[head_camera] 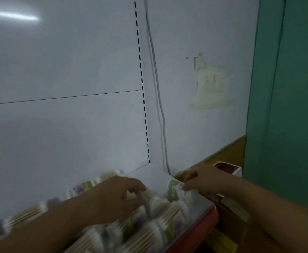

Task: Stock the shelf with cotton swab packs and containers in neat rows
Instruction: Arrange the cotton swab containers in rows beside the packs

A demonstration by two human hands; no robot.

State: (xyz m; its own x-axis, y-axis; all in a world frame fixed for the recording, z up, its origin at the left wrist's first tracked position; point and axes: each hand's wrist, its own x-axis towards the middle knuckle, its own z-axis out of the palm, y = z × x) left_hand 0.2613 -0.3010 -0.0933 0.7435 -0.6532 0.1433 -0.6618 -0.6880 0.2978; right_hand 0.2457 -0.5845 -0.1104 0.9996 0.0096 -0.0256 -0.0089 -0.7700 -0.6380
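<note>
Cotton swab pack, one, right hand pinching, left hand near

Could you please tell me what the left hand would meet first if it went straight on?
Probably the pack pinched by the right hand; the left hand points at it, though blur hides depth.

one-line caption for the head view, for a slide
Left hand on rows of cotton swab packs on a white shelf; right hand pinches the end pack.

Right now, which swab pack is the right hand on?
The green-labelled pack farthest right, its edge pinched by the right hand; the other packs lie nearer the left hand.
</note>
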